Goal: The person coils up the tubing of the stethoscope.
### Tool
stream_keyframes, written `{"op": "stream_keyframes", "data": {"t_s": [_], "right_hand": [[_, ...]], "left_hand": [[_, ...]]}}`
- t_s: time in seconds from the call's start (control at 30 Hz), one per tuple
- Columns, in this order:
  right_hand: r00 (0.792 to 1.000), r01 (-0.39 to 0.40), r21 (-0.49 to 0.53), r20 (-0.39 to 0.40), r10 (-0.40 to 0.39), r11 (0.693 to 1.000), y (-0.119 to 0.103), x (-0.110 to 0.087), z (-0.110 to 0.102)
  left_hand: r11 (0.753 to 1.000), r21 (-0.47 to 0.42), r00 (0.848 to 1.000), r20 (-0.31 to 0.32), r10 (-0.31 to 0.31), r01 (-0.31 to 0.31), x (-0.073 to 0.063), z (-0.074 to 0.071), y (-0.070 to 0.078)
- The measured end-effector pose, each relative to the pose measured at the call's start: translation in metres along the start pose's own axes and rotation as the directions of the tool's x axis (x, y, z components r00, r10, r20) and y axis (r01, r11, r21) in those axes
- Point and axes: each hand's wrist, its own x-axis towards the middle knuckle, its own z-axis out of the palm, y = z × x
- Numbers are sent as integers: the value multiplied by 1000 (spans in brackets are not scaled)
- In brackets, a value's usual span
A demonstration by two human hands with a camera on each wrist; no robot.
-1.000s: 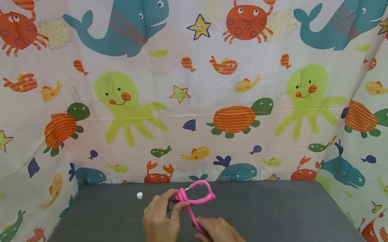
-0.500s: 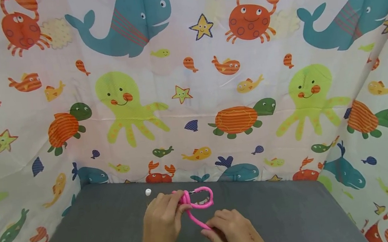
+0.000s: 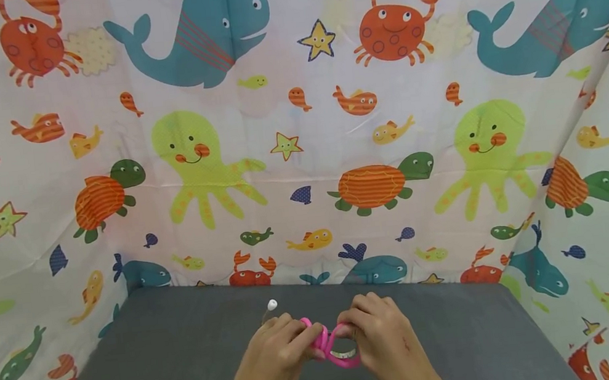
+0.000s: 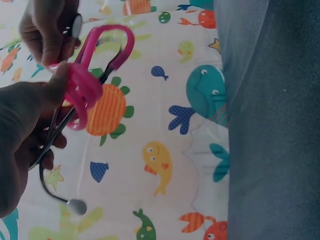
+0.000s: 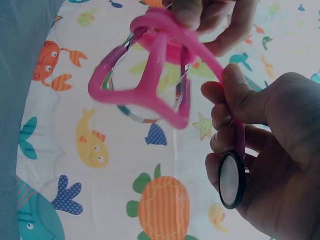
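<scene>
A pink stethoscope (image 3: pixel 347 362) is held up between both hands over the grey table, its tubing folded into a loop and wound around itself. My left hand (image 3: pixel 279 353) grips the bundle where the wraps cross the metal ear tubes (image 4: pixel 62 122). One ear tube ends in a pale eartip (image 4: pixel 77 207), which sticks out past the left hand. My right hand (image 3: pixel 384 345) holds the tubing's free end, thumb pressed against it. In the right wrist view, the black-rimmed chest piece (image 5: pixel 232 180) sits at the right hand's fingers.
A grey cloth-covered table (image 3: pixel 172 359) lies beneath the hands. A white curtain (image 3: pixel 308 220) printed with sea animals stands behind the table and along both sides.
My right hand has risen from below the bundle to beside it, taking the tubing's free end along. The left hand and the eartip have shifted to the right.
</scene>
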Motion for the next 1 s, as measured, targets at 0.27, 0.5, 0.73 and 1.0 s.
{"op": "stream_keyframes", "data": {"t_s": [0.27,0.5,0.73,1.0], "right_hand": [[998,39,330,27,-51,943,24,-1,6],[984,-141,434,161,77,890,32,-3,13],[911,-374,566,374,175,735,32,-5,20],[864,-460,636,482,147,619,33,-13,31]], "left_hand": [[965,-261,999,24,30,-23,-2,-7,-3],[931,-365,999,34,-7,19,-2,-10,-4],[921,-385,998,41,-47,59,-2,-12,-6],[881,-432,981,91,-170,192,-2,-13,-5]]}}
